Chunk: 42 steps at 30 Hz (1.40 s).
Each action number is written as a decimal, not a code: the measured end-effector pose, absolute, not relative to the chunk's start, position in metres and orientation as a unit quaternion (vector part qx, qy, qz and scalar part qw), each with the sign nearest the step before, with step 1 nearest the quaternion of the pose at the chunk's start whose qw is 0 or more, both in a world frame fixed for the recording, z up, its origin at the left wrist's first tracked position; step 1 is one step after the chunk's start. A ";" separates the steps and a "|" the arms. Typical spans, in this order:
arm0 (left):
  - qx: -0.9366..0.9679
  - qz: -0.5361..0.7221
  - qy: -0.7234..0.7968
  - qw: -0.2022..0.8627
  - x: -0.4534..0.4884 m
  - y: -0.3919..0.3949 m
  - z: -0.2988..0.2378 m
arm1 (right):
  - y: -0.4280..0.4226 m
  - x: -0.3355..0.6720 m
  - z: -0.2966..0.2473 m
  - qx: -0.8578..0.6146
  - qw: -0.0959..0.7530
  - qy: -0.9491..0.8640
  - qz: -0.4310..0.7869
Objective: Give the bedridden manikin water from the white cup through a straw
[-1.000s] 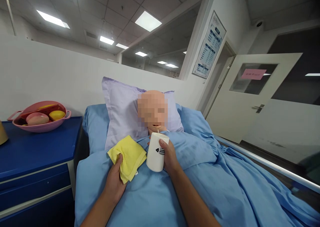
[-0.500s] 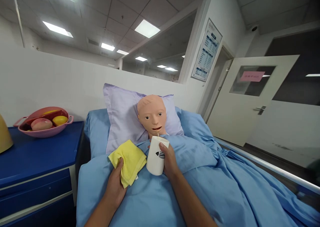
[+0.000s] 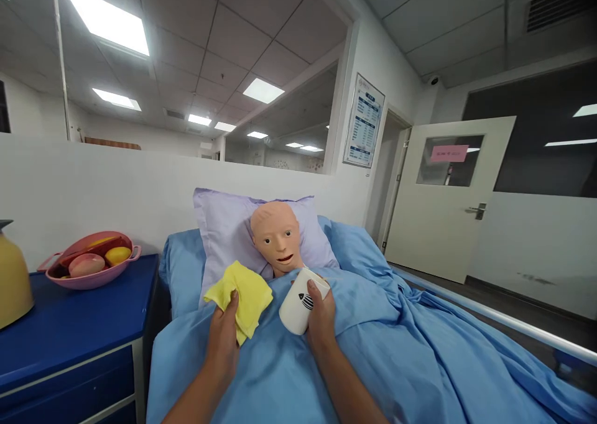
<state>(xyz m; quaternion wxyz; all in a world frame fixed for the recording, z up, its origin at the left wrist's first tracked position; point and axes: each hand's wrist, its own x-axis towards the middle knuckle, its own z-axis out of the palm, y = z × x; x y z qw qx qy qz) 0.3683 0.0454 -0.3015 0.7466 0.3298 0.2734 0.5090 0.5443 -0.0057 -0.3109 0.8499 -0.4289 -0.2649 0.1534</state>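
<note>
Since the earlier frame the mug [image 3: 293, 307] has tipped over to the right and its rim has shifted to the right of the mouth of the manikin [image 3: 276, 231], while the cloth [image 3: 252, 296] has risen nearer the chin. The whole room sits lower in the frame.

The mug is just below the centre of the frame, over the quilt [image 3: 387, 349]. Its long axis slants from the base at lower left to the open rim at upper right; the printed fish on its side noses left. The right hand [image 3: 323, 321] is clamped on its right side, thumb across the front; the other fingers are mostly hidden.

Left of the mug, apart from it, the left hand [image 3: 224, 334] pinches the cloth, thumb in front, remaining fingers largely hidden behind. One corner of the cloth peaks upward, another hangs down. The manikin's head lies on the pillow [image 3: 221, 231].
</note>
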 end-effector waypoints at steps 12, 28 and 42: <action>0.746 0.582 -0.054 0.321 0.450 0.072 -0.232 | -0.007 0.562 -0.309 -0.418 0.868 -0.221 0.151; 0.827 0.366 -0.033 0.425 0.473 0.098 -0.269 | -0.009 0.559 -0.304 -0.367 0.889 -0.219 0.165; 0.841 0.423 -0.106 0.322 0.455 0.090 -0.238 | -0.005 0.563 -0.310 -0.390 0.875 -0.254 0.132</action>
